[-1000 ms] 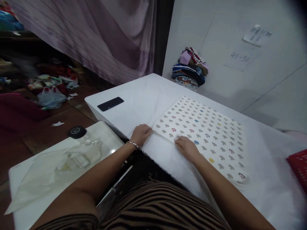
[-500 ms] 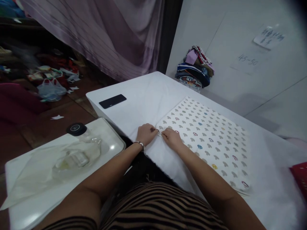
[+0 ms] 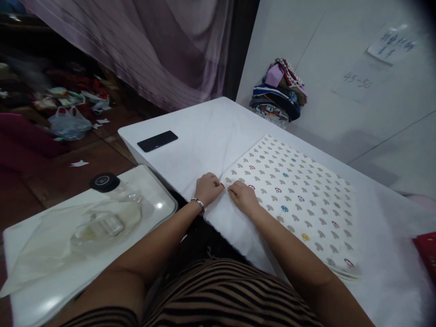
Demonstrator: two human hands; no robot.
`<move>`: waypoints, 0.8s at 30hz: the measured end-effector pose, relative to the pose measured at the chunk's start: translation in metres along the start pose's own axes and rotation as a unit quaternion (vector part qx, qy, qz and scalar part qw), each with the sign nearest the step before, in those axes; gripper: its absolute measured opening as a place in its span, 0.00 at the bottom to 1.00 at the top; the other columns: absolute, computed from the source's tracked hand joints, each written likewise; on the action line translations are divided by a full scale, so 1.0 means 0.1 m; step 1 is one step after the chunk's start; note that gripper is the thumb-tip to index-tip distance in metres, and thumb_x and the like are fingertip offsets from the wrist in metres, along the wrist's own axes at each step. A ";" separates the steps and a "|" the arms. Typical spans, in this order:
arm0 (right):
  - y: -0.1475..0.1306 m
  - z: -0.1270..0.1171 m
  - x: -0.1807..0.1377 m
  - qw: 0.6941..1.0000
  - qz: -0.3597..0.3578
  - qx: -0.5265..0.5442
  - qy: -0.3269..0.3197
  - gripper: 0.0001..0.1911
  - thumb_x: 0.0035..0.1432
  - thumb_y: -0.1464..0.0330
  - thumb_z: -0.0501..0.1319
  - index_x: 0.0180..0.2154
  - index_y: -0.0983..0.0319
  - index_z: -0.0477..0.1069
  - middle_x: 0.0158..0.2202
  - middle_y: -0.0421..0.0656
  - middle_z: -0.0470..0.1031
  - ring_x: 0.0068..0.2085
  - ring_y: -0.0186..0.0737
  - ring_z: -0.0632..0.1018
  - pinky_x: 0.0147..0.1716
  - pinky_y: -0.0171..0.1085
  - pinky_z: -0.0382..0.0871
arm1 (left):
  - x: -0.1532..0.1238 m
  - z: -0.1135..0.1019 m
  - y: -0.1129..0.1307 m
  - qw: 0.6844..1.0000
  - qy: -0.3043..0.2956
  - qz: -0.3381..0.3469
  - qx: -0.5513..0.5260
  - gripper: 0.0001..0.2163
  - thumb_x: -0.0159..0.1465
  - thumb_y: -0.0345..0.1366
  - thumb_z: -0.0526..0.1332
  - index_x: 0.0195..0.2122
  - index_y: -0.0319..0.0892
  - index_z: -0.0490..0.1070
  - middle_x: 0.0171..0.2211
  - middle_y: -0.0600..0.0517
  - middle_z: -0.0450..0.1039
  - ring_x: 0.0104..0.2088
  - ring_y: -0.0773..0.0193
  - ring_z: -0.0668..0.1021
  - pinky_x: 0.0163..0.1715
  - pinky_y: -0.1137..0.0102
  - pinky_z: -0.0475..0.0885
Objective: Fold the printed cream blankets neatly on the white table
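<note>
A folded white cloth (image 3: 299, 195) printed with small grey and coloured shapes lies flat on the white-covered table (image 3: 211, 131). My left hand (image 3: 208, 187) and my right hand (image 3: 242, 196) sit side by side at the cloth's near left corner. Both hands are closed, the fingers pinching that corner's edge. A bracelet circles my left wrist.
A black phone (image 3: 157, 141) lies near the table's left edge. A pile of folded clothes (image 3: 279, 91) sits against the white wall. A clear bottle with a black cap (image 3: 108, 213) lies on a white stool at left. A red basket (image 3: 427, 250) shows at right.
My right hand slid left along the cloth's near edge until it met my left hand at the corner. The camera shifted slightly.
</note>
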State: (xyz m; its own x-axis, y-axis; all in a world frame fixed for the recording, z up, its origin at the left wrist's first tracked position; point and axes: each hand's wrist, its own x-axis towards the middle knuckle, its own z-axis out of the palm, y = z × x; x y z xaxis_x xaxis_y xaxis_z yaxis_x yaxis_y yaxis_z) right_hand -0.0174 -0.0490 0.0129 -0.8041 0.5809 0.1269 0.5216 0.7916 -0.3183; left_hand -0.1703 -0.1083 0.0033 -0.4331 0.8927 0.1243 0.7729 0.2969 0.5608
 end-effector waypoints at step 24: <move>-0.20 0.03 0.12 0.996 0.024 -0.078 -0.041 0.11 0.63 0.61 0.51 0.43 0.58 0.66 0.43 0.45 0.68 0.44 0.41 0.68 0.36 0.36 0.62 | 0.01 -0.08 -0.21 0.997 -0.030 0.061 -0.045 0.09 0.54 0.32 0.57 0.31 0.47 0.76 0.45 0.53 0.71 0.47 0.60 0.71 0.49 0.65 0.64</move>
State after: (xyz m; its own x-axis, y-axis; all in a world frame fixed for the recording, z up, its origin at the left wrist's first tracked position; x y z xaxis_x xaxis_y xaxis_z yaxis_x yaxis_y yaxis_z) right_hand -0.0385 -0.0580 0.0183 -0.7949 0.6057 0.0351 0.5924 0.7873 -0.1709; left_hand -0.1905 -0.1159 -0.0018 -0.3075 0.9400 0.1481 0.7719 0.1554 0.6165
